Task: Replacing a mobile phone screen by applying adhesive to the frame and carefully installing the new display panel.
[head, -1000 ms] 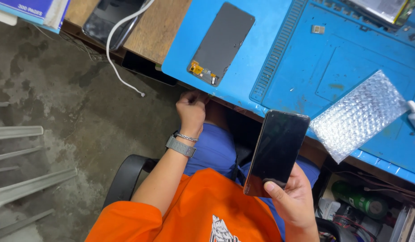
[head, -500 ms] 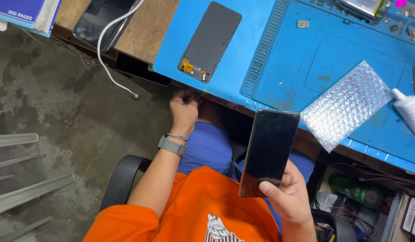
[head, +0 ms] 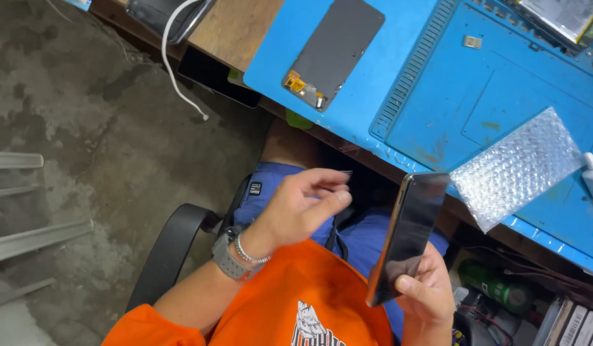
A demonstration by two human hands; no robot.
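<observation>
Item: dark phone [head: 409,237], held upright at its lower end by our right hand [head: 428,298], over the lap, just below the tabletop [head: 437,109] edge. Left hand [head: 303,205] beside it, fingers loosely curled, empty so far as we can tell.

Risk, as we judge it: the one-handed grip low on the phone could slip, dropping it to the concrete floor [head: 66,109].

Surface: blue mat carrying a detached screen panel [head: 335,51] and a bubble-wrap pouch [head: 517,166].
</observation>
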